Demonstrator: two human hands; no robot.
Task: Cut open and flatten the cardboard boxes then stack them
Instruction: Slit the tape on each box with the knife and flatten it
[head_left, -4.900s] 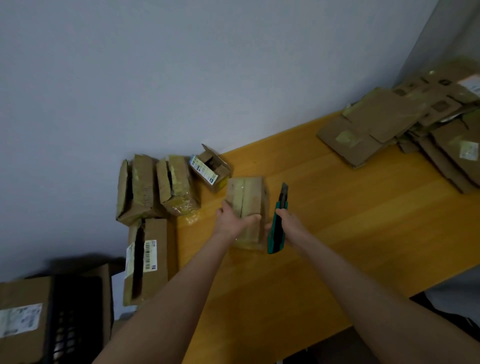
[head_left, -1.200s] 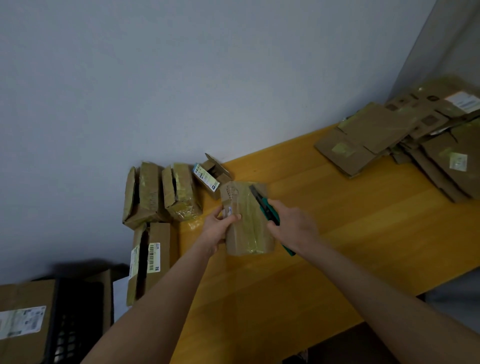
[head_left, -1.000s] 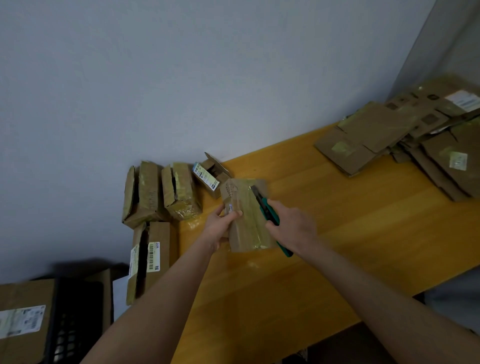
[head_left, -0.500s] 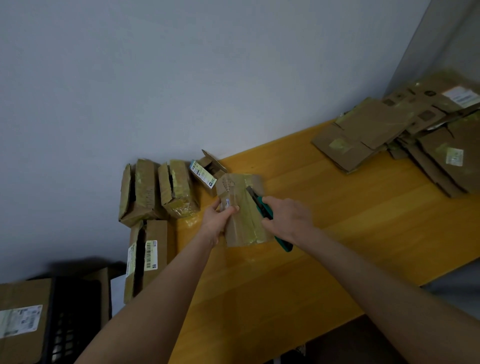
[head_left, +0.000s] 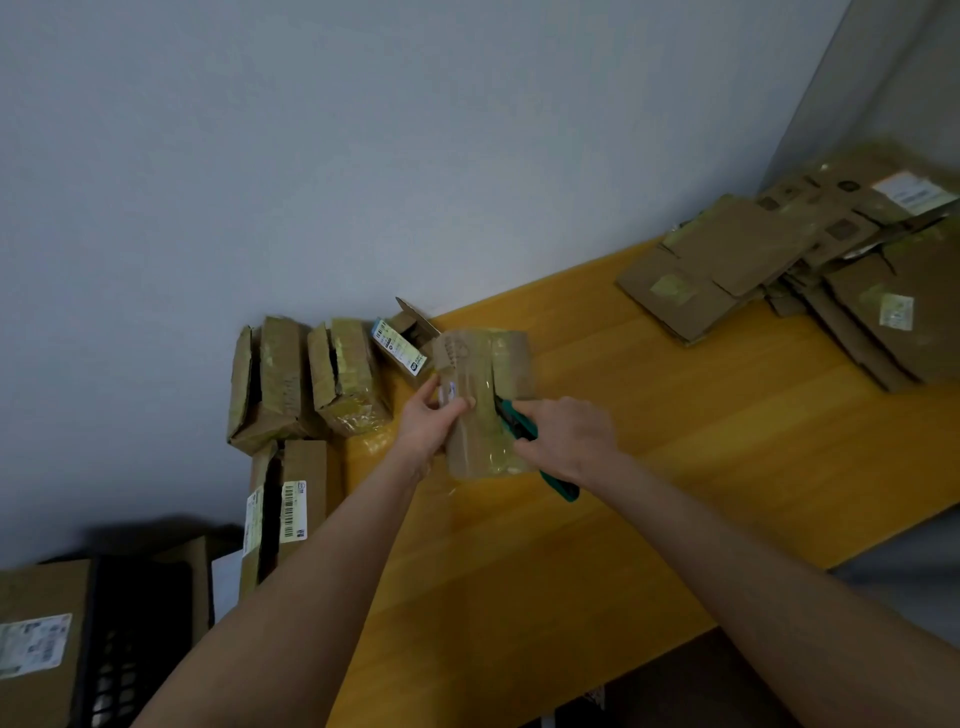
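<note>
— What sort of room have we got here?
— Looks like a plain back room or small office used for packing. Bare grey wall (head_left: 363, 156) across the top, wooden table (head_left: 675, 441) running toward the right.
— And the clutter?
— Taped parcels (head_left: 280, 379) at centre left, flattened cardboard (head_left: 779, 270) piled upper right, a black crate (head_left: 130, 639) lower left.

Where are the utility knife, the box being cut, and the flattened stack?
utility knife (head_left: 563, 488): head view, green handle end below the right hand.
box being cut (head_left: 480, 364): head view, taped top face.
flattened stack (head_left: 737, 249): head view, top sheet, table's far right.
</note>
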